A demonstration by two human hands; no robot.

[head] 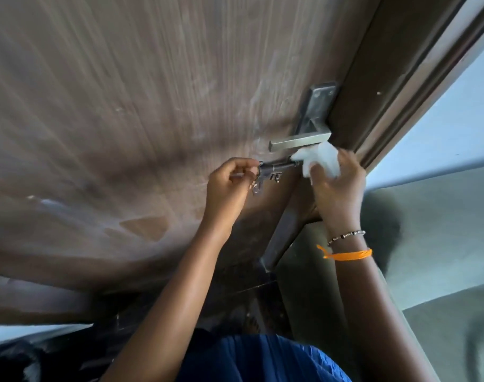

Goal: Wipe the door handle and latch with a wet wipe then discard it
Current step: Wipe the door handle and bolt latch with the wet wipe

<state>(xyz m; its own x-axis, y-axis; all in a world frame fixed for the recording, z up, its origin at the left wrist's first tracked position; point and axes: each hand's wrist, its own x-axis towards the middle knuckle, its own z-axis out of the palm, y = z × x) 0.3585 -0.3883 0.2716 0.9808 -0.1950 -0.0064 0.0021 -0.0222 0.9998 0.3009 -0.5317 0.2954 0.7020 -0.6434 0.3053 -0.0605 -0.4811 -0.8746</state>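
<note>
A silver lever door handle [300, 142] on a metal plate sticks out from the brown wooden door [141, 106]. Just below it runs a metal sliding latch [274, 172]. My left hand [229, 186] pinches the latch's knob end between thumb and fingers. My right hand [337, 188] holds a crumpled white wet wipe [319, 159] and presses it against the right end of the latch bolt, under the handle's tip. Part of the latch is hidden behind my fingers.
The dark door frame [395, 86] runs diagonally right of the handle, with a pale wall [442, 139] beyond it. My right wrist carries an orange thread and a beaded bracelet. Blue clothing [262, 359] shows at the bottom.
</note>
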